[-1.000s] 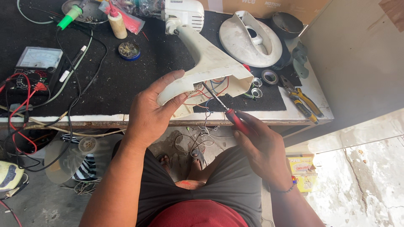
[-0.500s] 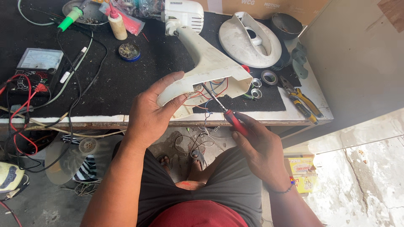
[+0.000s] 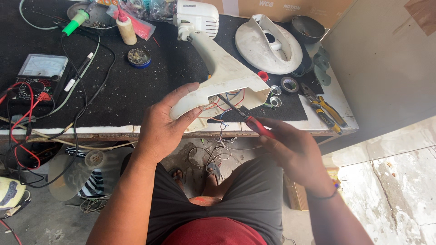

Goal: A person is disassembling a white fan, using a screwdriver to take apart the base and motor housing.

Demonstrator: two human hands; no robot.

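Your left hand (image 3: 161, 124) grasps the open lower end of a white plastic fan stand (image 3: 222, 75), near the middle of the frame, at the front edge of the workbench (image 3: 113, 90). The stand is cream-white, a little dirty, wide and hollow at your end, and red, blue and dark wires (image 3: 222, 102) show in the opening. Its long axis runs from the centre up to the top middle of the frame, where the white motor housing (image 3: 197, 18) lies on the black mat. Your right hand (image 3: 295, 152) is closed around a red-handled screwdriver (image 3: 247, 119); its dark shaft points up-left into the opening.
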